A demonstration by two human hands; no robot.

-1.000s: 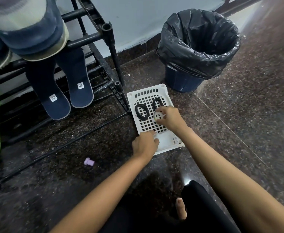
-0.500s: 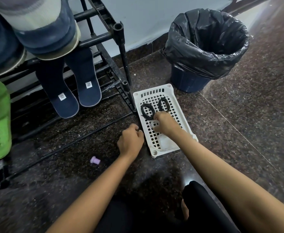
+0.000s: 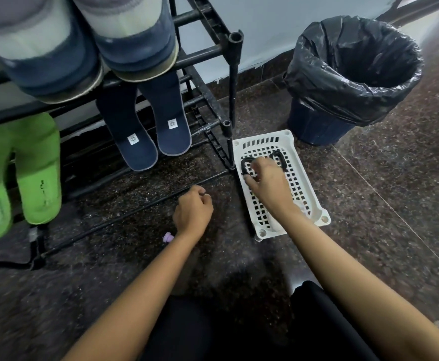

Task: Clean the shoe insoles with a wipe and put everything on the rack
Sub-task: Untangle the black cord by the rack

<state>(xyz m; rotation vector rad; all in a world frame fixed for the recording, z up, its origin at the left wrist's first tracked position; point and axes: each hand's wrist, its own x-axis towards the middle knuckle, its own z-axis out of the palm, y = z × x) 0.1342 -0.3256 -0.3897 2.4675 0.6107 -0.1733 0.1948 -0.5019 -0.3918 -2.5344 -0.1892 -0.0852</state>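
Note:
Two navy insoles (image 3: 145, 142) lean heel-down on the lower shelf of the black rack (image 3: 235, 82). Beside them on the left stand two green insoles (image 3: 37, 173). A pair of blue and grey shoes (image 3: 88, 48) sits on the top shelf. On the floor right of the rack lies a white perforated basket (image 3: 305, 194) with two black shoelace coils (image 3: 245, 164) at its far end. My right hand (image 3: 269, 185) reaches into the basket, its fingers curled down onto the left coil. My left hand (image 3: 192, 212) is a curled fist over the floor left of the basket, with nothing visible in it.
A dark bin lined with a black bag (image 3: 353, 74) stands just behind the basket, near the wall. A small purple cap (image 3: 168, 237) lies on the speckled stone floor by my left wrist. My dark-clothed knees fill the bottom middle.
My left hand has let go of the basket's near edge and drawn away to the left. My right hand has moved up the basket onto the lace coils.

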